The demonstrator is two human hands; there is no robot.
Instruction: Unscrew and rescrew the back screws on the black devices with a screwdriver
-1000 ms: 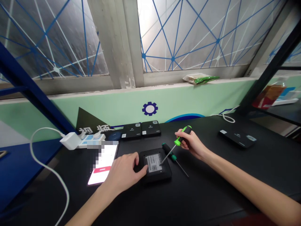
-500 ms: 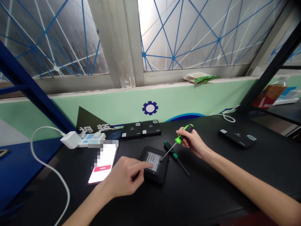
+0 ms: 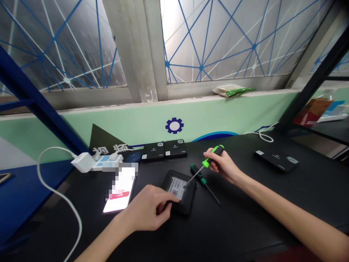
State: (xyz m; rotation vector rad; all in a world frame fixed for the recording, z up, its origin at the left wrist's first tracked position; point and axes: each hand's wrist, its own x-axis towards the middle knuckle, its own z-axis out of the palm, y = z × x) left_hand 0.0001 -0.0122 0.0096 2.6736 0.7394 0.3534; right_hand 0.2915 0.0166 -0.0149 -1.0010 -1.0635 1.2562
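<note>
A black, box-shaped device (image 3: 188, 202) lies on the table with its white printed label (image 3: 177, 184) facing up. My left hand (image 3: 151, 207) rests its outstretched index finger on the lower part of that label; the thumb is apart below, the other fingers are curled, and nothing is held. In my right hand (image 3: 222, 163) is a green-and-black screwdriver (image 3: 214, 155), gripped by its handle and slanting down to the left. Its tip meets the label's right edge. Just right of the device lies a second screwdriver (image 3: 202, 179) with a dark green handle.
Two black boxes (image 3: 153, 151) stand against the wall, and another black box (image 3: 276, 161) lies at the right. A lit phone (image 3: 120, 196) is left of the device. Behind it sit a power strip (image 3: 107, 161) and white charger (image 3: 83, 162) with a trailing cable (image 3: 68, 203).
My left index finger has slid slightly right and down the label. The screwdriver's tip has shifted a little left and down, while my right hand stays nearly in place.
</note>
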